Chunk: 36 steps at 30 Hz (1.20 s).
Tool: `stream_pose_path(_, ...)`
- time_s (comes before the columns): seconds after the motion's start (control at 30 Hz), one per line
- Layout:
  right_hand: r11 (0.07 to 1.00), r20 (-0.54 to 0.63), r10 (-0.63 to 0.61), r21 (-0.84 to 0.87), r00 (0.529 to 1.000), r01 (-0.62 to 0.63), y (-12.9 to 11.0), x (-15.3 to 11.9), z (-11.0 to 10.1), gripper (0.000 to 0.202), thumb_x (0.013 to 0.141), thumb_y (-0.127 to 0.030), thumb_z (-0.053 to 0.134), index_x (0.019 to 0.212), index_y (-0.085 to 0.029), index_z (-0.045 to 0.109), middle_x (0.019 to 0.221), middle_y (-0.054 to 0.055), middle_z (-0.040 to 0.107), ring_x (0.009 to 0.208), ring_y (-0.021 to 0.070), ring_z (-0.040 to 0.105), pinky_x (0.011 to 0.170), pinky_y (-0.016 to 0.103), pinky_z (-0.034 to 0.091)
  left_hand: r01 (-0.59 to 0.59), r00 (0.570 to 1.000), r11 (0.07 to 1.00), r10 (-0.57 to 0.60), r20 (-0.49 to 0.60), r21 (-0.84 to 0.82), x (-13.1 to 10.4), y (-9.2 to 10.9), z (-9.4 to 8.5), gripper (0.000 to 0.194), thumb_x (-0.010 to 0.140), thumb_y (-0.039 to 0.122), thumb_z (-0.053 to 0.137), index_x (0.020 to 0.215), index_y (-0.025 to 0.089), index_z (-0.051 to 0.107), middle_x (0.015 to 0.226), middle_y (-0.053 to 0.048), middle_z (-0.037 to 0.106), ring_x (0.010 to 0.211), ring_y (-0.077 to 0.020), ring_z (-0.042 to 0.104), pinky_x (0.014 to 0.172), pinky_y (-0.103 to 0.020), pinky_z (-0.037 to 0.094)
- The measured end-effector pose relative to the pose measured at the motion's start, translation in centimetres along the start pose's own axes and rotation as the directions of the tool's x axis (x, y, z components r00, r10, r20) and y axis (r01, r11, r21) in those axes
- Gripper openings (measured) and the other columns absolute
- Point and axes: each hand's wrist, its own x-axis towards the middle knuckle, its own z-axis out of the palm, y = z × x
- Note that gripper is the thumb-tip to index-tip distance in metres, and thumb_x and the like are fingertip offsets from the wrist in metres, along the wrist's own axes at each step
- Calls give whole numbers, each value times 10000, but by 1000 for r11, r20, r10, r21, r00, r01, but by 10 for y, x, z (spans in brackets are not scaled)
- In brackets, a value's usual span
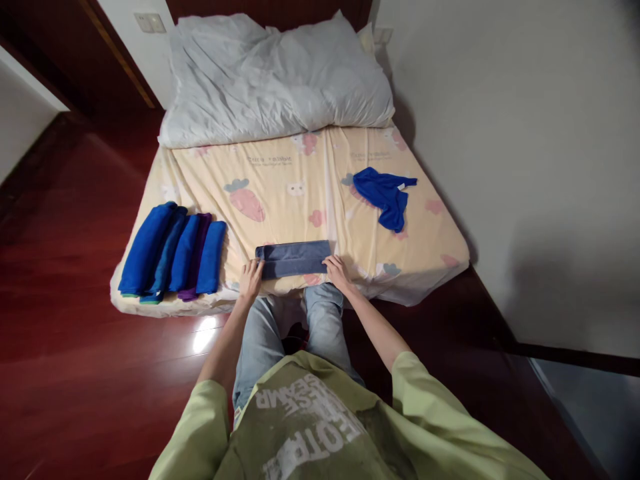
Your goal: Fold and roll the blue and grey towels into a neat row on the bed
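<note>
A grey-blue towel [295, 259], folded into a long flat strip, lies near the front edge of the bed. At its left end, my left hand [251, 275] has its fingers closed on the cloth edge. My right hand [337, 270] pinches the right end. Left of my hands, several rolled or folded cloths [185, 253] in blue, teal and purple lie side by side. A crumpled blue cloth [383, 193] with a small white tag rests farther back on the right, apart from both hands.
The bed [200, 173] has a yellow sheet printed with carrots and rabbits. A large pale quilt or pillow [280, 80] fills its head end. A grey wall [525, 167] stands to the right, and dark red flooring [65, 300] runs along the left.
</note>
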Motion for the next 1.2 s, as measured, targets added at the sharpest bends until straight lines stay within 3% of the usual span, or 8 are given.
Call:
stream_pose_path(0.1, 999, 27, -42, 26, 999, 41, -4, -5, -4, 383, 907, -39, 440, 1119, -187, 722, 1090, 112, 676, 1072, 259, 603, 1000, 411, 510, -274, 953, 960, 280, 119, -65, 9, -6, 3, 558, 945, 93, 351, 1479, 175, 491, 1547, -126, 481, 1447, -278, 406, 1178, -458, 343)
stream_pose_path(0.37, 996, 114, -88, 27, 989, 86, 7, -18, -10, 511, 897, -94, 524, 1382, -221, 619, 1320, 102, 622, 1265, 271, 552, 1126, 469, 467, -159, 978, 987, 156, 138, 11, 23, -24, 14, 684, 754, 60, 509, 1437, 31, 500, 1534, -242, 460, 1463, -350, 399, 1206, -493, 346)
stream_pose_path(0.53, 998, 112, -70, 16, 991, 69, 9, -17, -4, 564, 875, -57, 496, 1406, -217, 598, 1331, 101, 612, 1273, 270, 548, 1123, 462, 477, -286, 956, 958, 285, 68, -2, 13, -32, 9, 596, 823, 50, 444, 1415, 68, 511, 1568, -239, 411, 1516, -321, 314, 1228, -535, 313)
stream_pose_path(0.67, 999, 100, -39, 40, 994, 36, 8, -13, -2, 614, 827, -20, 496, 1397, -220, 601, 1338, 97, 608, 1280, 267, 544, 1142, 458, 459, -395, 912, 918, 396, 105, -31, 2, -33, 9, 509, 873, 52, 416, 1353, 136, 562, 1466, -206, 532, 1431, -297, 444, 1191, -524, 376)
stream_pose_path(0.73, 998, 95, -18, 62, 995, 12, 8, -11, -1, 629, 803, -4, 497, 1385, -214, 610, 1349, 101, 605, 1283, 267, 542, 1147, 458, 453, -382, 913, 922, 388, 124, -70, -2, -33, 10, 522, 863, 66, 434, 1367, 134, 552, 1435, -205, 551, 1394, -291, 482, 1179, -500, 398)
stream_pose_path(0.97, 988, 62, 60, 141, 996, -68, 8, -2, 1, 629, 771, 30, 483, 1331, -202, 653, 1314, 92, 648, 1258, 255, 561, 1143, 460, 453, -263, 950, 948, 286, 121, -180, -4, -28, 6, 720, 812, 211, 546, 1518, 139, 423, 1564, -194, 418, 1481, -344, 353, 1224, -564, 312)
stream_pose_path(1.1, 978, 47, 103, 177, 994, -109, 7, 5, -1, 612, 762, 34, 482, 1292, -199, 677, 1288, 90, 671, 1253, 244, 568, 1133, 445, 458, -167, 975, 974, 186, 118, -151, 6, -24, 1, 707, 811, 164, 545, 1510, 136, 441, 1555, -175, 451, 1437, -325, 414, 1184, -509, 382)
stream_pose_path(1.2, 975, 45, 127, 181, 991, -133, 10, 9, -3, 593, 757, 29, 488, 1264, -201, 692, 1247, 89, 691, 1234, 242, 578, 1113, 437, 470, -194, 962, 974, 213, 169, -117, 14, -24, -8, 704, 801, 130, 532, 1501, 158, 461, 1574, -134, 446, 1390, -332, 446, 1139, -504, 406)
